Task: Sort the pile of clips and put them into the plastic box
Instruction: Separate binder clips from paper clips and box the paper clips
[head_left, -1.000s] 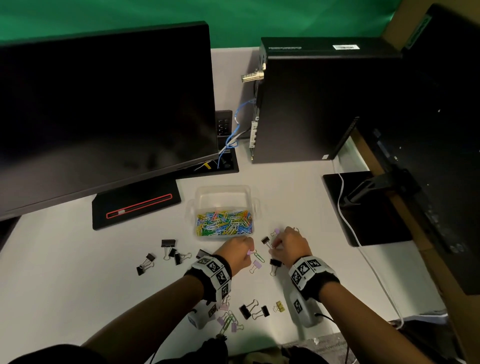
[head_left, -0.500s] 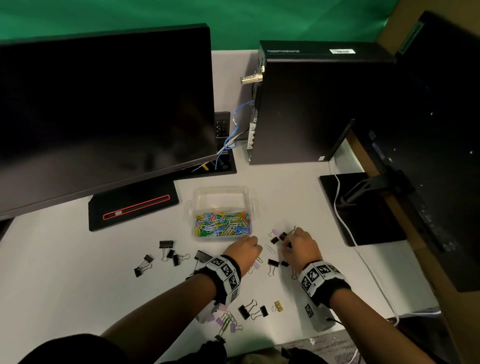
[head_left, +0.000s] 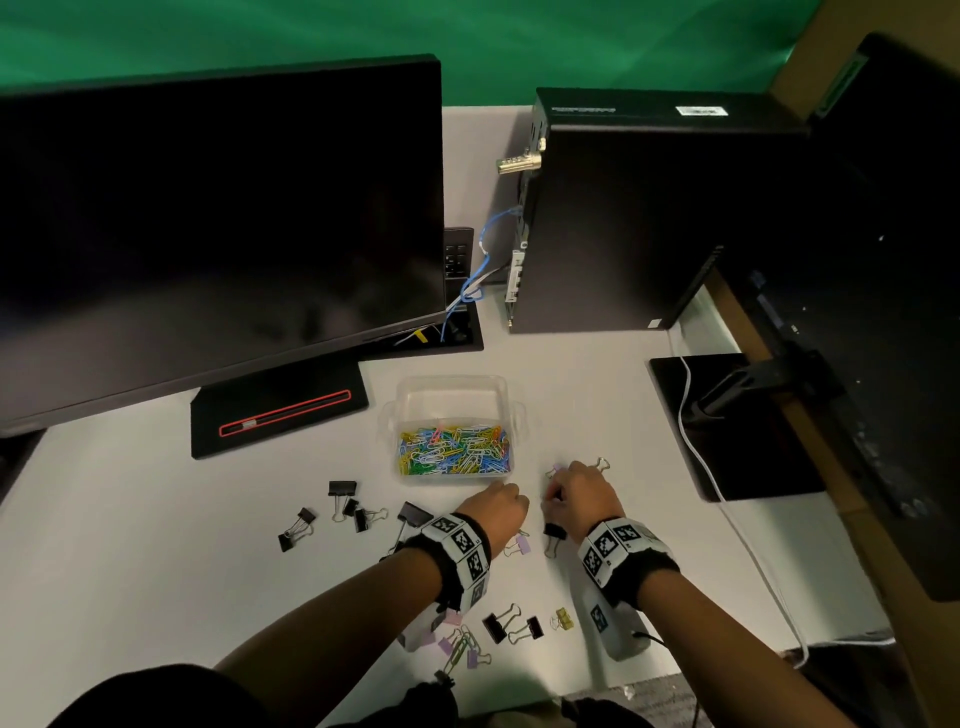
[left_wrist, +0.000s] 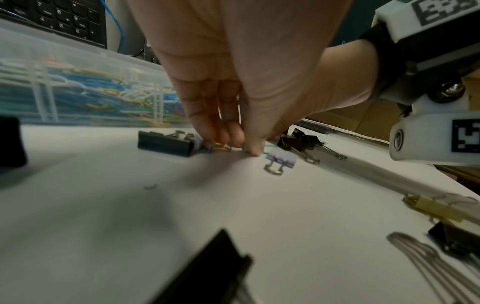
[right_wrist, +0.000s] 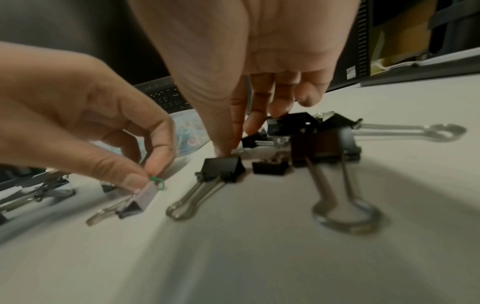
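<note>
Green paper clip (right_wrist: 157, 182) pinched in left hand (right_wrist: 78, 123) grip.

Digits 4, 5, 6, 7, 8, 9 show on the keypad (left_wrist: 59, 20) keys beyond my box; nothing else reads.

Clear glossy plastic box (head_left: 452, 400) of bright coated paper clips (head_left: 453, 450); binder clips (right_wrist: 224, 168) with matt black bodies and shiny metal handles; smooth matt white table (head_left: 156, 545); glossy black monitor (head_left: 218, 218)
</note>
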